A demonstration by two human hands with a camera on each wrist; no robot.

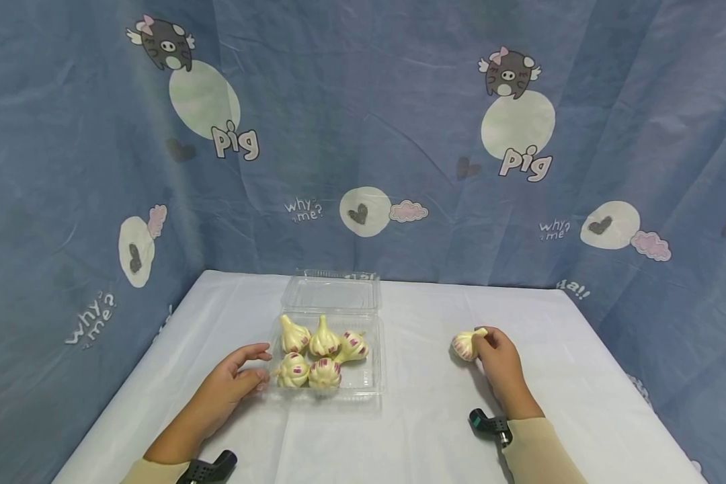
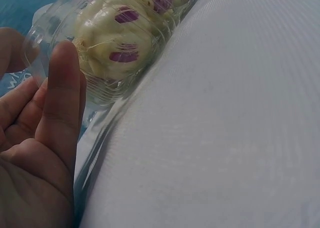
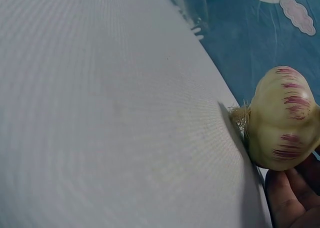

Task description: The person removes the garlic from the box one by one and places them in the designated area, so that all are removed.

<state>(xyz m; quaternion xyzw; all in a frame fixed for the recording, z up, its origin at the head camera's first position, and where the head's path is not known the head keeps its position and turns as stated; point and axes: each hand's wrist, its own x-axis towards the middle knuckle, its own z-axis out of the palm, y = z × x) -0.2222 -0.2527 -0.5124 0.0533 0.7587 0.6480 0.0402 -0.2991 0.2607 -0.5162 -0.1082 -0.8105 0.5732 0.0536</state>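
Observation:
A clear plastic clamshell box [image 1: 363, 384] lies on the table with its lid [image 1: 333, 294] folded back, away from me. Several garlic bulbs [image 1: 325, 374], cream with purple marks, sit inside it. At the box's left side is my left hand [image 1: 232, 380], its thumb and fingers extended loosely; the left wrist view shows the thumb by the clear wall, and whether it touches I cannot tell. Further right, my right hand [image 1: 501, 363] pinches another garlic bulb [image 1: 463, 345] by its stem, close to the tabletop. That bulb's roots and purple streaks show in the right wrist view [image 3: 285, 120].
A white cloth covers the table [image 1: 423, 417]. Blue printed fabric [image 1: 314, 121] hangs behind it and along both sides. Black wrist devices [image 1: 489, 426] sit at both sleeve cuffs.

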